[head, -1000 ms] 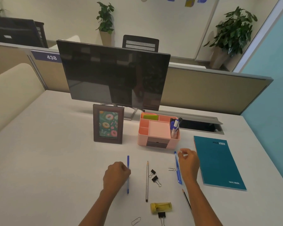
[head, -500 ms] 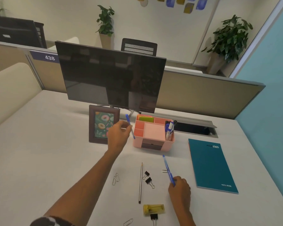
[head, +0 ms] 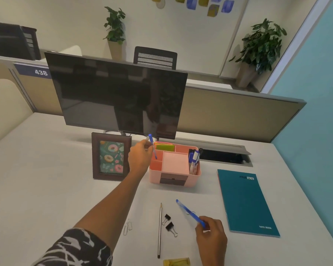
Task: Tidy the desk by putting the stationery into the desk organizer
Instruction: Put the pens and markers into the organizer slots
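Note:
A pink desk organizer stands in front of the monitor, with markers upright in its right compartment and sticky notes at its back. My left hand holds a blue pen nearly upright, its lower tip over the organizer's left compartment. My right hand grips a second blue pen near its end, tilted up and to the left above the desk. On the desk lie a pencil, two black binder clips and paper clips.
A framed donut picture stands left of the organizer, close to my left hand. A teal notebook lies to the right. The black monitor hangs just behind the organizer. A yellow object sits at the bottom edge. A cable opening lies behind.
Both hands picked blue pens up off the desk. My left hand carried its pen forward to the organizer's left side; my right hand drew back toward me with the other pen raised.

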{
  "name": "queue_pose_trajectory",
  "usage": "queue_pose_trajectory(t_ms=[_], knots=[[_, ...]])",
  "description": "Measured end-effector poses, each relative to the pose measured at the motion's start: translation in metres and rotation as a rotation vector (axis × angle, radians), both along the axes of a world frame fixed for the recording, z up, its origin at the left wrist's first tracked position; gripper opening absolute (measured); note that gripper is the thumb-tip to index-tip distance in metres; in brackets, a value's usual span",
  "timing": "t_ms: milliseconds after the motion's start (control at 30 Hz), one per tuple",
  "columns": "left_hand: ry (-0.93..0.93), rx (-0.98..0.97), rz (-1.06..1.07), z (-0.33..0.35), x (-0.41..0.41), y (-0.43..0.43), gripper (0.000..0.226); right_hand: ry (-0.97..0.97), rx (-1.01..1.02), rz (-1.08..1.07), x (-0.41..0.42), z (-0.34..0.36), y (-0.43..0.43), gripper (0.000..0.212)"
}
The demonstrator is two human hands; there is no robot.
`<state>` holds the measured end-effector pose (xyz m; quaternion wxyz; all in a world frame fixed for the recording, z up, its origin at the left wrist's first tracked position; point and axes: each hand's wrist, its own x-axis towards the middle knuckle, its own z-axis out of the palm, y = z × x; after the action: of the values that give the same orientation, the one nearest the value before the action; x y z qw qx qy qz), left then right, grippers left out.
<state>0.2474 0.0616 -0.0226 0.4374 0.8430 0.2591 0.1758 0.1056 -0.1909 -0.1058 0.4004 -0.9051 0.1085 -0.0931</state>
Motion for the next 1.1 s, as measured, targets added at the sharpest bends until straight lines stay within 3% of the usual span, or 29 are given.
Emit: queue_pose_trajectory(t_ms=[233,500,833,1100], knots=[[0.142,0.126,0.012,-0.019,0.006,0.005,0.028,-0.123,0.225,0.024,0.01,0.007,0.006,0.038],[0.179,0.164,-0.036,-0.029,0.004,0.01,0.027,-0.035,0.395,0.174,0.041,0.053,0.035,0.026],[0.108,0.087,-0.016,-0.034,0.007,0.016,0.024,-0.215,0.375,0.246,0.126,0.121,0.084,0.021],[0.108,-0.009,-0.002,-0.04,0.003,0.02,0.021,-0.249,0.268,0.27,0.173,0.13,0.132,0.023]])
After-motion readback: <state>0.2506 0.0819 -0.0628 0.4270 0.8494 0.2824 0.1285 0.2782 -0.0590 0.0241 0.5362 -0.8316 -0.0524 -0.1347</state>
